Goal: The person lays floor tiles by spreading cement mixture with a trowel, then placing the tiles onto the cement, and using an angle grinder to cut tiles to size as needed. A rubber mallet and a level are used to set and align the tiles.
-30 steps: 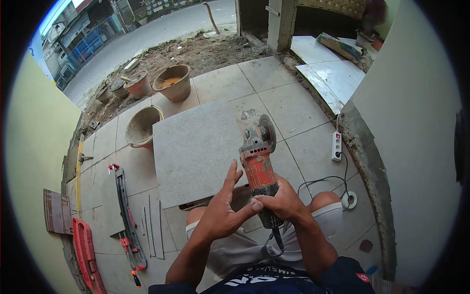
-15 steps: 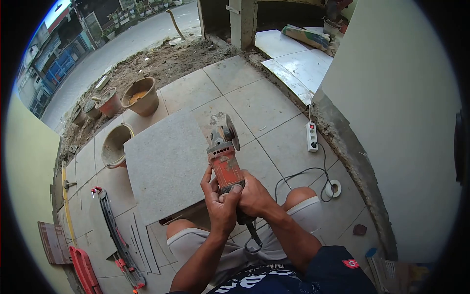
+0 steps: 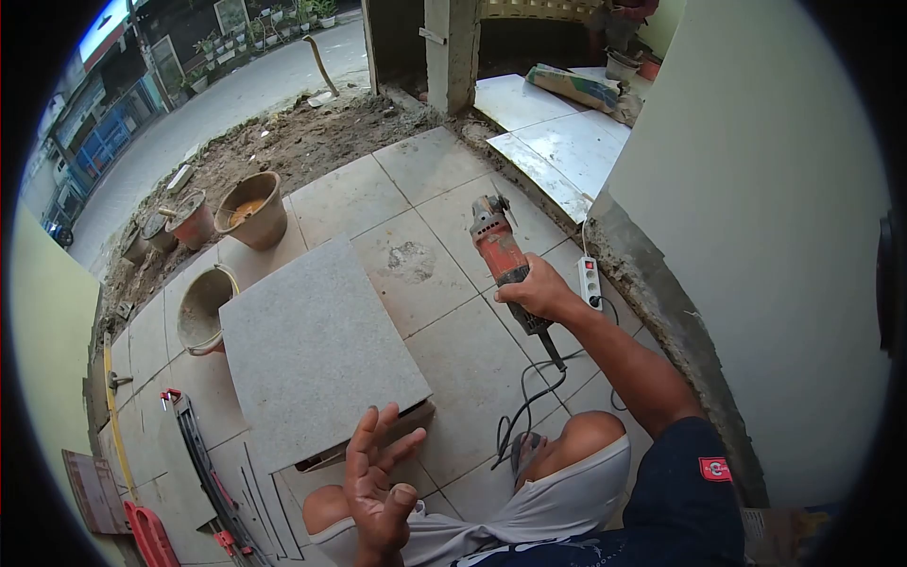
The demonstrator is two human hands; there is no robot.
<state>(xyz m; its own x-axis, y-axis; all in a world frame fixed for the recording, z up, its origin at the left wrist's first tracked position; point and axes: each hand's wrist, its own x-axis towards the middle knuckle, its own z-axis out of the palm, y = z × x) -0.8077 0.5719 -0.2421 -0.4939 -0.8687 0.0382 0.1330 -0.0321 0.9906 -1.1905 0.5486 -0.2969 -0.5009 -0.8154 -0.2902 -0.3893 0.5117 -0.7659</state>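
Observation:
A red angle grinder (image 3: 501,251) is held out to the right over the tiled floor, its disc pointing away from me. My right hand (image 3: 539,288) wraps around the grinder's rear body, and its black cord hangs down towards my knee. My left hand (image 3: 380,482) is raised, palm up with fingers spread, and holds nothing. Just beyond that hand a large grey tile (image 3: 316,350) lies raised off the floor on a support mostly hidden beneath it.
A white power strip (image 3: 590,282) lies right of the grinder. Several buckets, including a brown one (image 3: 267,222), stand at the left. A manual tile cutter (image 3: 203,454) and a yellow level (image 3: 111,397) lie left of the tile. A person (image 3: 619,24) is at the back.
My left hand has let go of the grinder and opened near the tile's front edge. My right hand has carried the grinder to the right and farther away.

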